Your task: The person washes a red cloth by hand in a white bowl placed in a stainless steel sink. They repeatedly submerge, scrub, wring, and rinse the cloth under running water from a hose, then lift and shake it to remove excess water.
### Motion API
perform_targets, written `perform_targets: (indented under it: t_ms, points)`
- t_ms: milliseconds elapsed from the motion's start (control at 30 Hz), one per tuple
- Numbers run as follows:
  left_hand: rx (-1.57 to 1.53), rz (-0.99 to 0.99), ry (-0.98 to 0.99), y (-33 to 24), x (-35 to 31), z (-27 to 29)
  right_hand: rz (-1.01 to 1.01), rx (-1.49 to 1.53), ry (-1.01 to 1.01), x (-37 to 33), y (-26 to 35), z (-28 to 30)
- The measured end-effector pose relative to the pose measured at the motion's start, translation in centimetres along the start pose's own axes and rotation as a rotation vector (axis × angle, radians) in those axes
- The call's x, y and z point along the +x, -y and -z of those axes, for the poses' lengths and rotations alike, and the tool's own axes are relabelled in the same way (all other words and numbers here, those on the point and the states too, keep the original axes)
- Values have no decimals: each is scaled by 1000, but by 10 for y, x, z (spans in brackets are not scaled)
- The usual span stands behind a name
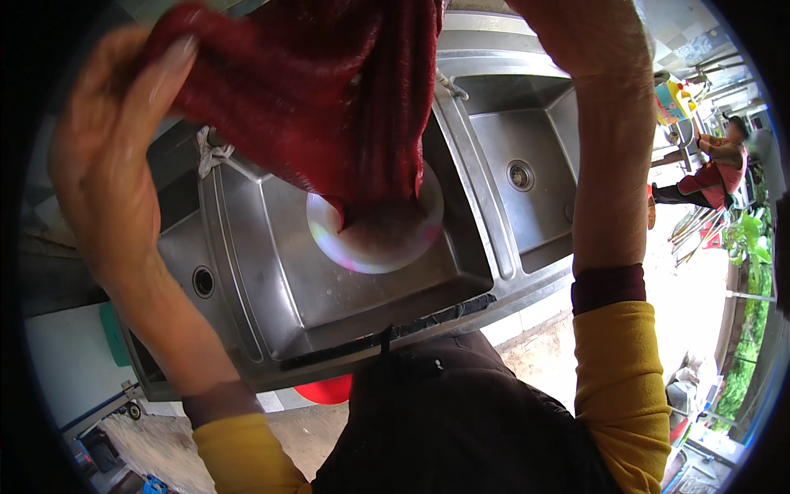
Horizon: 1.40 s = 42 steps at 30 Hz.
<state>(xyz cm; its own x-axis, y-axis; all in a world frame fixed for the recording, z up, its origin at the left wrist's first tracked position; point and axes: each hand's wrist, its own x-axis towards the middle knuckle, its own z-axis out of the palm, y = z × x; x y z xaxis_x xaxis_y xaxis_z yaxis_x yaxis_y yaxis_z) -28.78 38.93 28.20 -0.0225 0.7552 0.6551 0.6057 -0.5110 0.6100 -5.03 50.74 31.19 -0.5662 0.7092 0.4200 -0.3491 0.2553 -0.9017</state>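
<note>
A wet, dark red cloth (329, 107) hangs spread out at the top of the view. My left hand (123, 123) pinches its upper left corner between thumb and fingers, slightly blurred. Only the wrist and part of my right hand (588, 37) show at the upper edge; its fingers are cut off. Below, the cloth's lower end reaches down to a pale, shiny bowl (370, 263) with cloudy liquid in it. That bowl stands in the middle basin of a steel sink (284, 309).
Further basins flank the middle one: a right basin (539, 210) and a left basin (177, 247), both with drains. A white rag (212, 152) hangs on the left divider. Beneath the front edge shows something red (325, 390). Another person (724, 169) is far off at right.
</note>
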Motion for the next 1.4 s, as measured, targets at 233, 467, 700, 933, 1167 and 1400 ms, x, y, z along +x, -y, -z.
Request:
perform_targets:
  t_ms: [233, 467, 700, 933, 1167, 1400]
  points:
    - [-233, 233, 195, 57, -63, -104, 55, -589, 196, -74, -150, -2]
    - [-402, 1068, 207, 123, -249, -166, -904, -779, -102, -237, -369, -16]
    - [-256, 564, 184, 121, -209, -168, -387, -254, 76, -128, -261, -10]
    - [-689, 457, 160, 109, -107, -156, 322, -425, 109, -13, -16, -23]
    - [-799, 800, 252, 154, -153, -198, 158, -257, -196, -30, -29, 35]
    - [-233, 1157, 272, 228, -228, -228, -530, -359, -429, -157, -277, 42]
